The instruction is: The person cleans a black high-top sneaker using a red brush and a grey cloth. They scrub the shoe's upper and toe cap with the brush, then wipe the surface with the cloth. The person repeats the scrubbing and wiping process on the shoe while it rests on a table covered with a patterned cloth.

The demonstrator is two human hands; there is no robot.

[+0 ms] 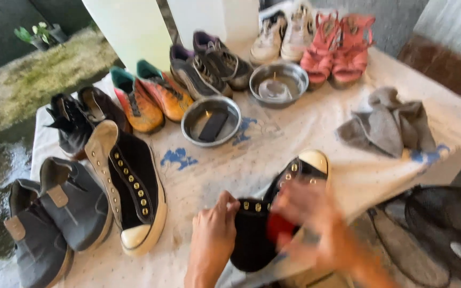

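My left hand [213, 237] grips the heel end of a black high-top sneaker [273, 208] with gold eyelets and a cream toe cap, lying near the table's front edge. My right hand [316, 224], blurred by motion, is over the sneaker's side and holds a small red thing [279, 228] against it; what the red thing is cannot be told. The matching black sneaker [129, 184] lies to the left on the white cloth-covered table [273, 144].
Two grey ankle boots [54, 218] lie front left. Black shoes, orange sneakers [150, 96], grey-purple trainers, white sneakers and pink sandals [337, 48] line the back. Two metal bowls [211, 121] [278, 82] stand mid-table, a grey rag [388, 125] at right, a black fan [444, 229] beside the table.
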